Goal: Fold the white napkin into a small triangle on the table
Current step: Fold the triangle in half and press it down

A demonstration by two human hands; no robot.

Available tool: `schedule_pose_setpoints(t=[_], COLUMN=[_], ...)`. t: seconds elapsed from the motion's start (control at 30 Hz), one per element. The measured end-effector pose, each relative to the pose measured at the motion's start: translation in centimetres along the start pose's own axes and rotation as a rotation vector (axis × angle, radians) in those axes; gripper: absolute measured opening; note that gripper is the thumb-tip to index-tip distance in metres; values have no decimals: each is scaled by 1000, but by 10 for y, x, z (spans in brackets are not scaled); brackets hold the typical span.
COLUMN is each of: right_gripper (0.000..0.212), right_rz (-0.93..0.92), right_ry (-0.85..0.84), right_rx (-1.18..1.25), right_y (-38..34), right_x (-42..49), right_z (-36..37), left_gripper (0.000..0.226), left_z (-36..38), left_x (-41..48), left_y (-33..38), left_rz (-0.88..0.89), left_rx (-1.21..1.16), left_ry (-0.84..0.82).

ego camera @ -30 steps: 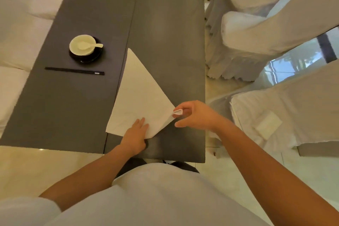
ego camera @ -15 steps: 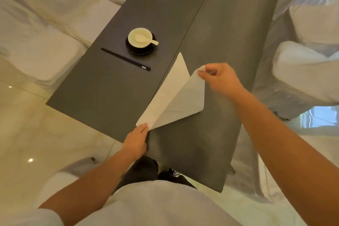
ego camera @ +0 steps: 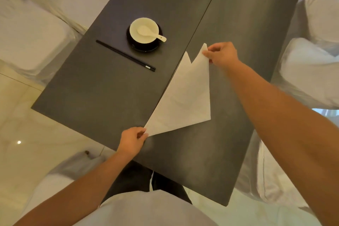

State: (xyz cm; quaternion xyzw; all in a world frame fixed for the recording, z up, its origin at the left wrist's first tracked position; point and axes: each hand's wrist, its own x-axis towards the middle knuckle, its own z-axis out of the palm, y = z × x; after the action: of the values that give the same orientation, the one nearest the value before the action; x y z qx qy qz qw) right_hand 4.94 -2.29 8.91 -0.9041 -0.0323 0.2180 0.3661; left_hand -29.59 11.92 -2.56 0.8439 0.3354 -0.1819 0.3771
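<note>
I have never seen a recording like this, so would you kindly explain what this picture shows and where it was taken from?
There is no machine here: a person wears a camera on the head, so the single view looks down over their own arms. The left hand pinches the near corner of a white napkin, and the right hand pinches a far corner, close beside the other far tip. The napkin rests on a dark table. Further off stand a cream bowl with a spoon on a dark saucer, and black chopsticks beside it.
</note>
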Motion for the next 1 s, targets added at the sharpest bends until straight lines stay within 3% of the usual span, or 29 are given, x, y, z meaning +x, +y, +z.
schedule_pose_setpoints(t=[0.3,0.6,0.9,1.0], right_gripper=[21,14,6,23], right_rz=[36,107,158,118], right_ry=[-32,-18,38,25], right_rx=[-108,-129,-139,-143], right_y=[11,30,39,39], right_x=[48,80,90,80], right_z=[59,91,104,102], left_gripper=[24,21,9,9], left_z=[3,-8,-4,-3], left_x=[-2,10,12,13], left_y=[-4,-9,-10,-10], left_rz=[30,19,45,50], left_rx=[70,50,54,53], left_ry=[-38,-110,-36,-28])
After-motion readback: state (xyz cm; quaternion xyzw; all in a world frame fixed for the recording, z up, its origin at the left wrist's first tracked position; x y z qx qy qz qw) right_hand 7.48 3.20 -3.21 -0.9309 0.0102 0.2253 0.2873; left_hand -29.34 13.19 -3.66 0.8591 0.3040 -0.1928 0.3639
